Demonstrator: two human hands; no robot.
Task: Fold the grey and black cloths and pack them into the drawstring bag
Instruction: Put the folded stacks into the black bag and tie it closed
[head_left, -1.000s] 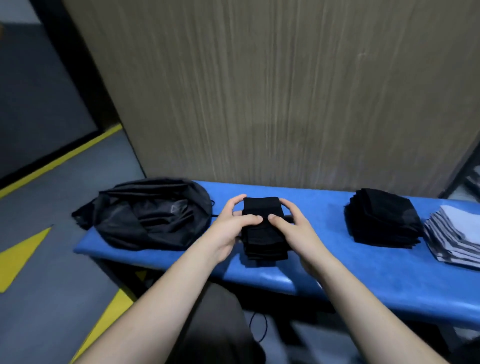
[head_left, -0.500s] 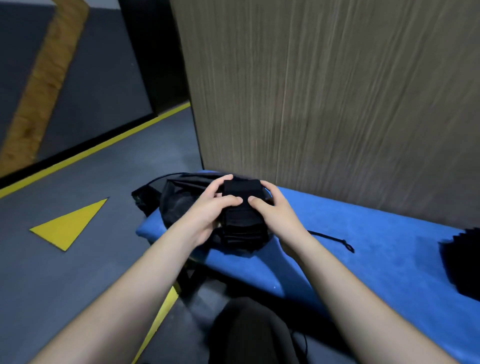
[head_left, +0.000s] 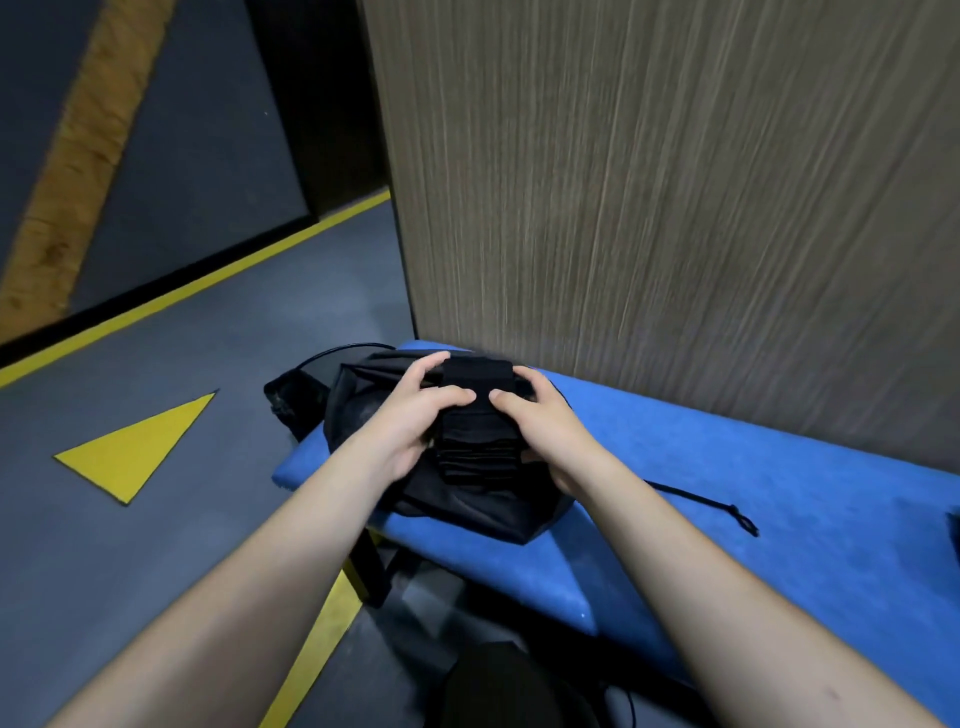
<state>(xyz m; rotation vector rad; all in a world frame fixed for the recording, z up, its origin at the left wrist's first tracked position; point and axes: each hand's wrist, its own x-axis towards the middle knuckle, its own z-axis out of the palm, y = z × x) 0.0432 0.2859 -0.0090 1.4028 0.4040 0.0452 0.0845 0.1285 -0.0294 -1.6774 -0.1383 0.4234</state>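
Wood-grain panelling (head_left: 675, 208) fills the wall behind, and below it a blue padded bench (head_left: 779, 519) runs off to the right, its near end hanging over grey floor (head_left: 156, 545) marked with a yellow triangle (head_left: 135, 447) and yellow lines. On that near end lies the black drawstring bag (head_left: 467, 504), slumped and wrinkled, one cord (head_left: 701, 504) trailing away across the blue padding to the right. Over the bag sits a stack of folded black cloths (head_left: 475, 447) — layered edges facing the person — held between both hands. The left hand (head_left: 410, 415) grips the stack's left side, thumb laid across the top; the right hand (head_left: 545, 421) clasps the right side likewise, the two thumbs nearly meeting on the top fold. Whether the stack rests on the bag or hangs just above it I cannot tell.
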